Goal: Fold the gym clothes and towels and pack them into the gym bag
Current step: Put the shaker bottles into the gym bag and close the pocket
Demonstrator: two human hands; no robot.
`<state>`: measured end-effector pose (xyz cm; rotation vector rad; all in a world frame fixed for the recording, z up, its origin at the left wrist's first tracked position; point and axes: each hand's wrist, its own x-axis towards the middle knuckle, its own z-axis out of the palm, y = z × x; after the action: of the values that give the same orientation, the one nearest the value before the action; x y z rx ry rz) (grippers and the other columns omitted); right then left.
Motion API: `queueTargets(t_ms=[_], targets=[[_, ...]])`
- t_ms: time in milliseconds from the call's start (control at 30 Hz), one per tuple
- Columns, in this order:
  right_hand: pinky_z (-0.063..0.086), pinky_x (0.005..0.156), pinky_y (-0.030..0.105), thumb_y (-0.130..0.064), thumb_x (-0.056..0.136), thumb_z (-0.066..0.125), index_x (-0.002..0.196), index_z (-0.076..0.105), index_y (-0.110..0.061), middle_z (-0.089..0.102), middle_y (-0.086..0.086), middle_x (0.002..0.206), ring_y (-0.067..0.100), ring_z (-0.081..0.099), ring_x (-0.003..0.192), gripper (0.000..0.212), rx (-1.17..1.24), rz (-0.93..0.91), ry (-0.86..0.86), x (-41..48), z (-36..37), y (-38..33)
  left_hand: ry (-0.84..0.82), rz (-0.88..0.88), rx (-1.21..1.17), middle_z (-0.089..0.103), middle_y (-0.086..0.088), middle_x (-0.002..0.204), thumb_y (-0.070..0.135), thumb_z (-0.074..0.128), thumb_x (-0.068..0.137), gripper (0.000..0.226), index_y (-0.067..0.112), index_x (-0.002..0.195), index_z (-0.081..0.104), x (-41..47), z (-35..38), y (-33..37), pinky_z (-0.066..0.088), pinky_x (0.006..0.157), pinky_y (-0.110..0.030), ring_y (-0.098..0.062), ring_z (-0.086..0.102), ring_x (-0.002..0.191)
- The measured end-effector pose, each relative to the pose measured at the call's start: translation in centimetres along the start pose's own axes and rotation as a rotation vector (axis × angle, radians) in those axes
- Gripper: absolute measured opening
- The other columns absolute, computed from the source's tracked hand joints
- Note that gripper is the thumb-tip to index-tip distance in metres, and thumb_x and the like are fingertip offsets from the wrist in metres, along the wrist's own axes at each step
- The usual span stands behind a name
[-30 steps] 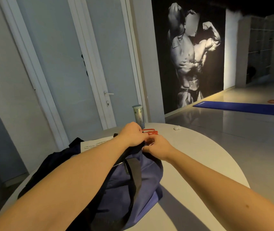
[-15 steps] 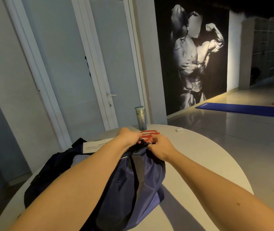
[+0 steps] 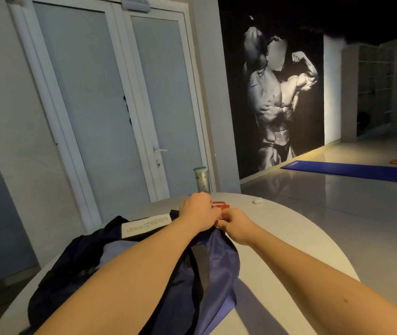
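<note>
On table, near-centre: gym bag [image 3: 207, 269], blue-purple, lying lengthwise near-to-far, dark strap across its top.
Left hand [image 3: 198, 210]: fingers curled tight on the bag's far end, likely bracing the fabric taut.
Right hand [image 3: 237, 226]: just right of the left, touching it, fingers pinching the bag's far edge; probably a zip pull, too hidden to tell.
Dark clothes [image 3: 71, 262]: heaped left of the bag, touching it, light fabric [image 3: 117, 252] on top; not packed yet.
Paper sheet [image 3: 146, 224]: far-left of the bag, flat.
Red band [image 3: 220, 204]: just beyond the hands.
Tumbler [image 3: 201, 176]: far edge, upright.
White case [image 3: 257, 201]: far right, well apart.
</note>
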<state>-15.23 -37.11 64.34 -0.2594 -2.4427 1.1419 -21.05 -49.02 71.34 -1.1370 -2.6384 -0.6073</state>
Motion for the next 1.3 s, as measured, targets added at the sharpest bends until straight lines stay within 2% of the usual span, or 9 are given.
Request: queueTargets(t_ms=[100, 267, 333, 467, 533, 900, 1000, 1133, 1300], targets=[[0.052, 0.082, 0.035, -0.022, 0.102, 0.056, 0.095, 0.068, -0.008, 0.069, 0.009, 0.093, 0.024, 0.063, 0.086, 0.02, -0.073, 0.062, -0.016, 0.0, -0.6, 1.2, 0.032, -0.046, 0.059, 0.049, 0.002, 0.063, 0.025, 0.061, 0.085, 0.029, 0.021, 0.062, 0.044, -0.1, -0.1, -0.8, 0.031, 0.05, -0.029, -0.021, 0.051, 0.064], [0.05, 0.081, 0.035, -0.022, 0.1, 0.06, 0.092, 0.067, -0.012, 0.064, 0.004, 0.091, 0.02, 0.057, 0.084, 0.015, -0.182, 0.112, -0.027, -0.3, -1.1, 2.7, 0.01, -0.171, 0.023, 0.045, 0.001, 0.061, 0.026, 0.063, 0.086, 0.033, 0.019, 0.06, 0.043, -0.3, -2.0, -5.0, 0.028, 0.052, -0.028, -0.019, 0.047, 0.063], [0.053, 0.09, 0.041, -0.021, 0.095, 0.063, 0.093, 0.07, -0.02, 0.067, 0.002, 0.099, 0.024, 0.06, 0.094, 0.008, -0.268, 0.1, -0.014, 0.0, -0.7, 1.8, 0.024, -0.18, -0.004, 0.043, 0.0, 0.06, 0.025, 0.063, 0.086, 0.035, 0.018, 0.059, 0.042, -0.6, -2.5, -5.8, 0.028, 0.053, -0.027, -0.018, 0.044, 0.06], [0.039, 0.103, 0.045, -0.03, 0.087, 0.051, 0.118, 0.072, -0.035, 0.062, -0.003, 0.131, 0.026, 0.048, 0.124, 0.038, -0.423, -0.062, 0.05, 0.8, 0.6, -2.3, 0.008, -0.144, -0.091, 0.038, 0.001, 0.055, 0.021, 0.062, 0.087, 0.039, 0.019, 0.056, 0.039, -0.9, -3.4, -6.5, 0.028, 0.054, -0.029, -0.017, 0.039, 0.056], [0.034, 0.104, 0.046, -0.039, 0.094, 0.053, 0.125, 0.068, -0.034, 0.06, 0.0, 0.134, 0.027, 0.042, 0.129, 0.035, -0.53, -0.118, -0.018, 1.0, 1.5, -4.0, 0.0, -0.119, -0.091, 0.037, 0.001, 0.054, 0.02, 0.063, 0.087, 0.04, 0.019, 0.055, 0.039, -1.2, -3.8, -6.6, 0.028, 0.053, -0.029, -0.017, 0.038, 0.055], [0.047, 0.091, 0.038, -0.033, 0.096, 0.06, 0.116, 0.074, -0.034, 0.07, 0.0, 0.114, 0.029, 0.059, 0.107, 0.025, -0.682, 0.056, 0.074, 1.4, 2.8, -5.0, 0.029, -0.27, -0.191, 0.05, 0.0, 0.056, 0.019, 0.06, 0.093, 0.034, 0.015, 0.061, 0.049, -4.4, -7.4, -12.1, 0.032, 0.049, -0.026, -0.012, 0.047, 0.052], [0.044, 0.101, 0.042, -0.015, 0.094, 0.057, 0.122, 0.072, -0.029, 0.07, 0.001, 0.121, 0.027, 0.055, 0.117, 0.035, -0.558, -0.057, 0.071, 1.5, 4.2, -8.4, 0.003, -0.249, -0.233, 0.055, -0.002, 0.061, 0.017, 0.058, 0.094, 0.027, 0.01, 0.068, 0.058, -5.4, -8.5, -13.0, 0.035, 0.051, -0.025, -0.011, 0.051, 0.055], [0.037, 0.103, 0.044, -0.033, 0.096, 0.063, 0.129, 0.068, -0.029, 0.068, -0.003, 0.125, 0.023, 0.051, 0.12, 0.033, -0.601, -0.188, -0.067, 1.7, 7.2, -12.6, 0.011, -0.236, -0.271, 0.061, -0.009, 0.066, 0.018, 0.059, 0.092, 0.022, 0.009, 0.072, 0.062, -6.2, -8.8, -13.6, 0.04, 0.054, -0.026, -0.016, 0.057, 0.058], [0.044, 0.101, 0.04, -0.027, 0.095, 0.067, 0.113, 0.074, -0.028, 0.07, -0.001, 0.113, 0.023, 0.06, 0.109, 0.02, -0.755, -0.126, -0.083, 2.2, 8.7, -12.8, 0.024, -0.24, -0.266, 0.062, -0.011, 0.068, 0.021, 0.06, 0.088, 0.024, 0.012, 0.066, 0.06, -7.1, -9.2, -14.6, 0.045, 0.06, -0.032, -0.023, 0.061, 0.065]])
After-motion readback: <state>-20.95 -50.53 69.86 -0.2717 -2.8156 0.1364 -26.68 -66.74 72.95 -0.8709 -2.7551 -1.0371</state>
